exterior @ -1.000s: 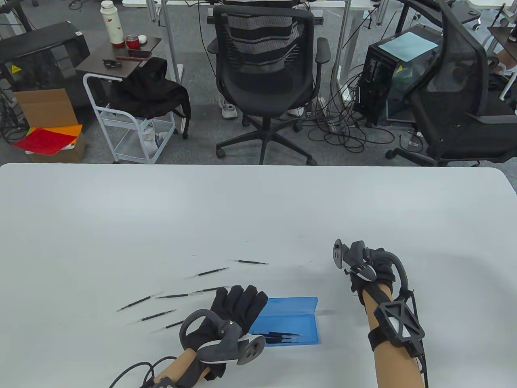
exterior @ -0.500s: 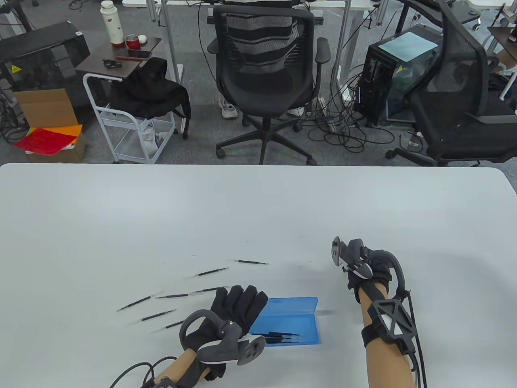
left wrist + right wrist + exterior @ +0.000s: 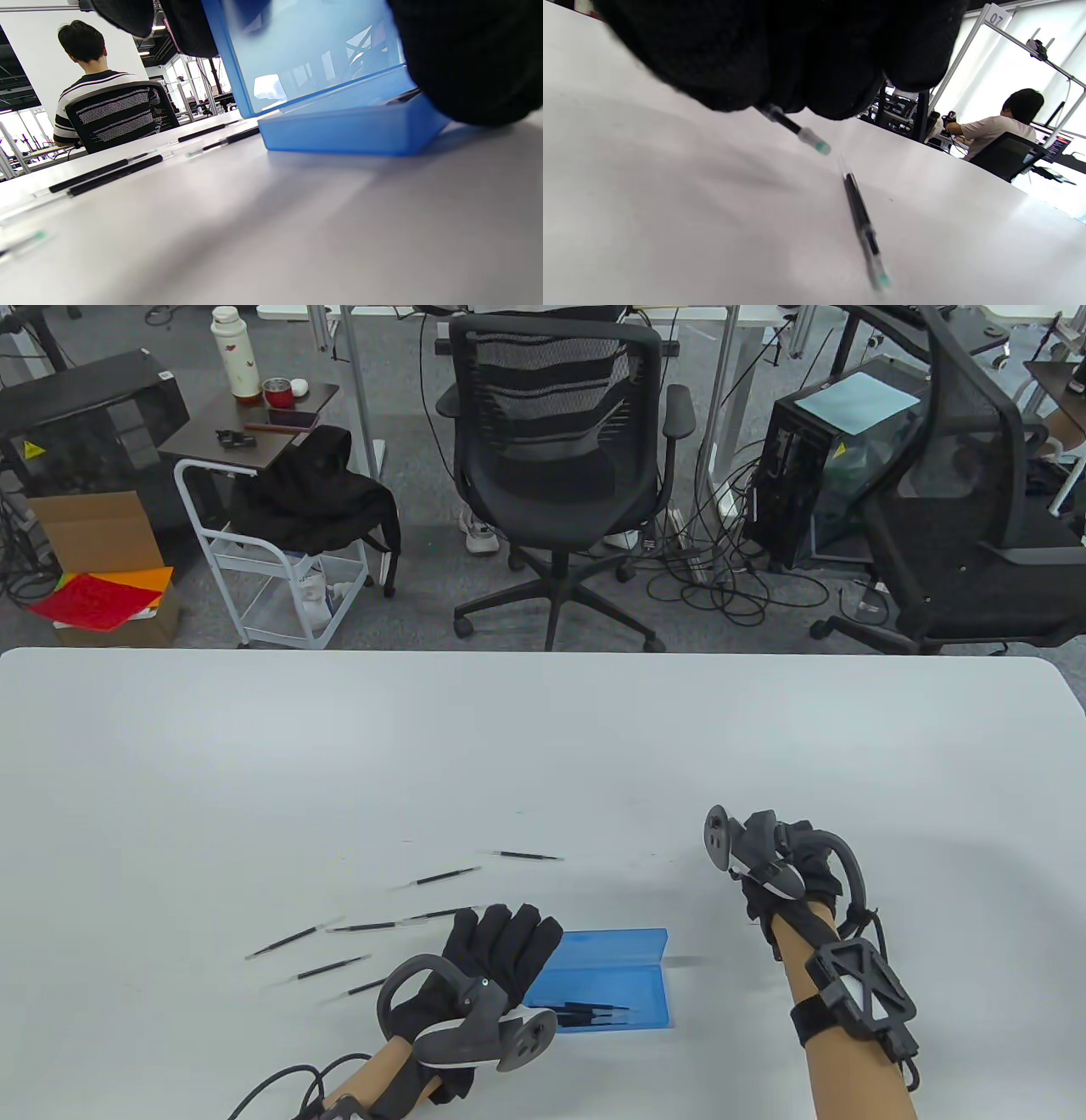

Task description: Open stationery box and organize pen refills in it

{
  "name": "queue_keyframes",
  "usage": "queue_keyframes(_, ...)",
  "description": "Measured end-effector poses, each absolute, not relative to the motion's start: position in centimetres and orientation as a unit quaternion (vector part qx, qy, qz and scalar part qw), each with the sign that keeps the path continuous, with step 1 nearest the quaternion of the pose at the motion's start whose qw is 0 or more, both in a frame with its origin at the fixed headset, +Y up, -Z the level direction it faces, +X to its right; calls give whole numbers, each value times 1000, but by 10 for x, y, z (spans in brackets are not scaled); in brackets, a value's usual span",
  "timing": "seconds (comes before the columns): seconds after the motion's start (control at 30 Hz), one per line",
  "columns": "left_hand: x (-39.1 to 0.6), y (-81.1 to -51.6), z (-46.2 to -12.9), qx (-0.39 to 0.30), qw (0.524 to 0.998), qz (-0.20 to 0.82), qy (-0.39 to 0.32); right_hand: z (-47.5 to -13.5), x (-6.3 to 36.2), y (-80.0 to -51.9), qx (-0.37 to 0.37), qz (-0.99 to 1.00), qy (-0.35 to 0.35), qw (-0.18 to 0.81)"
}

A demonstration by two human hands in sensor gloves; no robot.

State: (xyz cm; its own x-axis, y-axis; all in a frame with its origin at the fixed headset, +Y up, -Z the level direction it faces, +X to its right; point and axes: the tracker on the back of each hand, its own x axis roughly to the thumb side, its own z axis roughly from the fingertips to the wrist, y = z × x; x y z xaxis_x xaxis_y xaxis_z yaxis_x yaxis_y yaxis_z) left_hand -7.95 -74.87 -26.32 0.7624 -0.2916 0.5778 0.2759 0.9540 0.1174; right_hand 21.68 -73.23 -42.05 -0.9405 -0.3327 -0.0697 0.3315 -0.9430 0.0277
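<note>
The pen refill (image 3: 797,131) pinched in the right hand (image 3: 793,861) is a thin black stick with a clear, green-tipped cap. It looks very light, stiff along its length and smooth enough to roll or slip, so a fingertip pinch near the middle would probably steady it best. In the right wrist view its capped end pokes out below the curled gloved fingers (image 3: 840,76), and a second refill (image 3: 863,228) lies on the table (image 3: 543,746) just beyond them. That hand is off to the right of the blue stationery box (image 3: 607,980), well apart from it.

The box stands open at the fingertips of the left hand (image 3: 496,954), its translucent lid raised, with a few refills (image 3: 594,1014) already in the tray. The plastic looks light and likely to slide; the left fingers reach straight over its left end and seem to brace it, resting rather than gripping. More loose refills (image 3: 339,937) lie scattered just left of that hand.
</note>
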Motion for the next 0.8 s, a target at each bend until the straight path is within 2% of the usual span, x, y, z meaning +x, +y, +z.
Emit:
queue_keyframes(0.13, -79, -749, -264, 12, 939, -151, -309, -388, 196, -699, -37, -987, 48, 152)
queue_keyframes(0.37, -80, -749, -264, 12, 939, -152, -308, -318, 149, -671, -169, -965, 122, 159)
queue_keyframes(0.6, -80, -749, -264, 12, 940, -151, -307, -260, 105, -673, -269, -935, 151, 176)
queue_keyframes(0.8, -80, -749, -264, 11, 940, -146, -307, -244, 84, -698, -312, -919, 132, 203)
